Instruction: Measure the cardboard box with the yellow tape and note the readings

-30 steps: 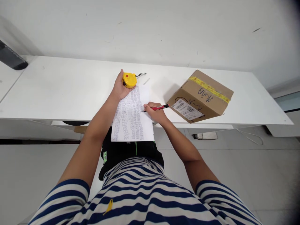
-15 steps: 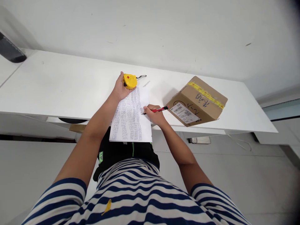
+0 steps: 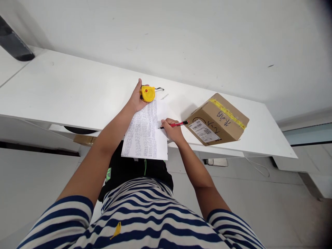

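My left hand (image 3: 137, 98) is closed around a yellow tape measure (image 3: 148, 94) with a red button and a dark wrist strap, at the top of a sheet of paper. The white paper (image 3: 162, 147) carries dense columns of blue handwriting and hangs partly over the table's front edge. Between the fingers of my right hand (image 3: 172, 130) is a red and black pen (image 3: 181, 123), its tip at the paper's right side. Whether the tip touches the sheet I cannot tell.
A brown cardboard box (image 3: 220, 119) with yellow tape and a shipping label stands on the white table (image 3: 77, 83), right of my right hand. A dark object (image 3: 15, 43) is at the far left. The wall (image 3: 181, 41) rises behind the table.
The view has tilted a little, so the table and box appear shifted. Both hands keep hold of the tape measure and the pen; the pen stays near the paper's right side.
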The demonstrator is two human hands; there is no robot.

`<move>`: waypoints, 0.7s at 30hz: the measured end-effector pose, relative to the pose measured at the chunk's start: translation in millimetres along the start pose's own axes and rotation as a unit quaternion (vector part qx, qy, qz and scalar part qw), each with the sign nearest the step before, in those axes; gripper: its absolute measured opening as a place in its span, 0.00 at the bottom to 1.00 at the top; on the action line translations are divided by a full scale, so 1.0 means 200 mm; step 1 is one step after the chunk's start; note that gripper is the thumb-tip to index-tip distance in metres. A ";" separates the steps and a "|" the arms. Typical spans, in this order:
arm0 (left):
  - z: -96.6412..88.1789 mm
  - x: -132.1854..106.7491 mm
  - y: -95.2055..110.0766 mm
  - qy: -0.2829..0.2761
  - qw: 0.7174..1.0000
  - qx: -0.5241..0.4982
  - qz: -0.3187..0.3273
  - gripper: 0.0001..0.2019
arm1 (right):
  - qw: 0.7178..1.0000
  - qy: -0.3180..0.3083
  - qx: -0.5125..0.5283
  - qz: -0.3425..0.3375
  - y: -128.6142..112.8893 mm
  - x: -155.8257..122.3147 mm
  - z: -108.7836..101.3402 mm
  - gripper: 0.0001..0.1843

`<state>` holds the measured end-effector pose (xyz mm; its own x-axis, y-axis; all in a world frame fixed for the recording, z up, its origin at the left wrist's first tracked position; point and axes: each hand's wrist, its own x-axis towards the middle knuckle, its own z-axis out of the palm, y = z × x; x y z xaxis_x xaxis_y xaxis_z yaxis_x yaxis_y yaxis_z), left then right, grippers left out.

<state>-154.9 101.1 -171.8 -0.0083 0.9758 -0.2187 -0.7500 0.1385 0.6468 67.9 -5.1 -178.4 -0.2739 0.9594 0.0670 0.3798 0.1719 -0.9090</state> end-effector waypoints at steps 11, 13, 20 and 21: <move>0.01 -0.02 0.01 0.010 1.000 -0.010 -0.015 0.19 | 1.000 0.011 0.005 -0.005 0.00 0.00 0.00 0.24; 0.01 -0.02 0.01 0.011 1.000 -0.012 -0.018 0.19 | 1.000 -0.003 0.001 -0.013 0.00 0.00 0.00 0.23; 0.03 -0.04 0.02 0.005 0.999 -0.029 -0.024 0.18 | 1.000 0.020 0.003 -0.008 0.01 0.00 0.00 0.24; 0.04 -0.04 0.02 0.006 0.999 -0.035 -0.023 0.18 | 1.000 0.020 0.003 -0.008 0.01 0.00 0.00 0.24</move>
<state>-152.7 94.7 -162.6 0.0197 0.9662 -0.2571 -0.7941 0.1713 0.5831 68.9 -5.0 -179.7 -0.2445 0.9647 0.0977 0.3700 0.1860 -0.9102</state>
